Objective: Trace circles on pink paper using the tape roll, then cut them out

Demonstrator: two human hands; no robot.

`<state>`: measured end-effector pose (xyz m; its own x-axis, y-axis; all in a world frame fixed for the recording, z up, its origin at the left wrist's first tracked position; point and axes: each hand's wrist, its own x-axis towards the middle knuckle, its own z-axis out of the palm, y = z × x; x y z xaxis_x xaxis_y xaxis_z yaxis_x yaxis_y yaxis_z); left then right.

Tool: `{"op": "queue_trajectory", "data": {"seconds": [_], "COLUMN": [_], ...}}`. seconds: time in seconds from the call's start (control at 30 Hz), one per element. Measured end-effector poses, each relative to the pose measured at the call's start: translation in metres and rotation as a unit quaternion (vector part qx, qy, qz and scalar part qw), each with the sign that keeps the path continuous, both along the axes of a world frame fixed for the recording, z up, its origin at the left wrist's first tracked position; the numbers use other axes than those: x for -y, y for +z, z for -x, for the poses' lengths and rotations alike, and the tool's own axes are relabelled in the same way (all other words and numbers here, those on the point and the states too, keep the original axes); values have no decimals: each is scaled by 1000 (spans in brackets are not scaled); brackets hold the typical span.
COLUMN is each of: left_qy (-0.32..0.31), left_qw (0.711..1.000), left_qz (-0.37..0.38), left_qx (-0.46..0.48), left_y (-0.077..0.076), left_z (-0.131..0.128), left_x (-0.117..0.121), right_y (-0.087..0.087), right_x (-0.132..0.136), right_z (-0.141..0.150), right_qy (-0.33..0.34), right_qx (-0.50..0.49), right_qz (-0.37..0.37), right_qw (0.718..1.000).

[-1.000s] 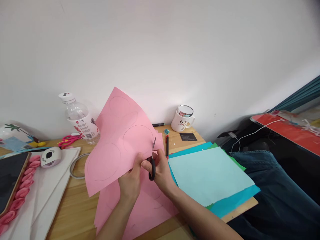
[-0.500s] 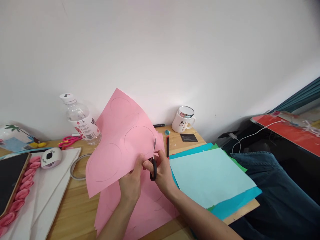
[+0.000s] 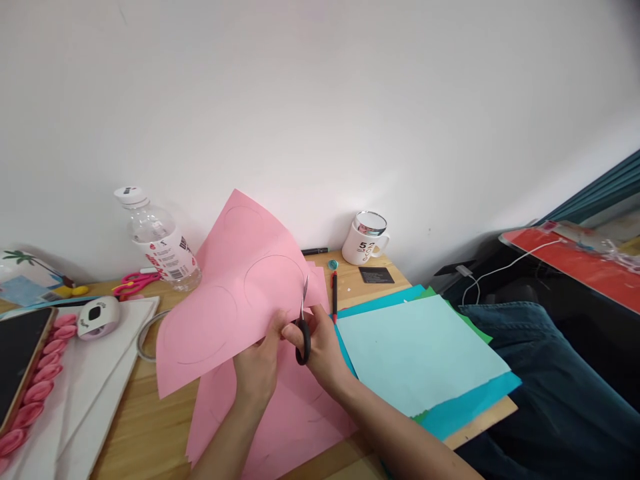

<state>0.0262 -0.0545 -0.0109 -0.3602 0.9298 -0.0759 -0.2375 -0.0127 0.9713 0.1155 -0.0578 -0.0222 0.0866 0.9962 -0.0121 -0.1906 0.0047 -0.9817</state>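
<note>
My left hand pinches the lower edge of a pink paper sheet, thumb on top. Several pencilled circles are drawn on the sheet, which is raised and curved. In my right hand is a pair of black-handled scissors, blades pointing up and lying at the sheet's right part beside a drawn circle. Part of the lower blade is hidden by the paper. The two hands are close together, thumbs nearly touching. Below them more pink sheets lie stacked on the wooden table.
Right of my hands lie light blue paper and darker sheets. Behind stand a white mug, a red-black pen and a black card. To the left are a plastic bottle, a tape roll, pink scissors and a phone.
The raised pink sheet has tilted lower, its top corner dropping and its left corner shifting left. Both hands have stayed nearly in place, still holding the sheet and the scissors.
</note>
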Motion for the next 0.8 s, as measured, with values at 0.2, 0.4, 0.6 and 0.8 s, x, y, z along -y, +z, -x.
{"op": "queue_trajectory", "data": {"seconds": [0.2, 0.4, 0.6, 0.8], "left_qy": [5, 2, -6, 4], "left_qw": [1000, 1000, 999, 1000], "left_qz": [-19, -23, -31, -22], "left_qx": [-11, -6, -10, -2], "left_y": [-1, -5, -6, -5], "left_z": [3, 4, 5, 3], "left_x": [0, -3, -2, -2], "right_y": [4, 5, 6, 5], "right_x": [-3, -1, -2, -2], "right_z": [-8, -7, -8, -8], "right_qy": [22, 31, 26, 24], "right_qx": [-3, -13, -14, -3], "right_qz": [-11, -17, 6, 0], "right_qw": [1000, 999, 1000, 1000]}}
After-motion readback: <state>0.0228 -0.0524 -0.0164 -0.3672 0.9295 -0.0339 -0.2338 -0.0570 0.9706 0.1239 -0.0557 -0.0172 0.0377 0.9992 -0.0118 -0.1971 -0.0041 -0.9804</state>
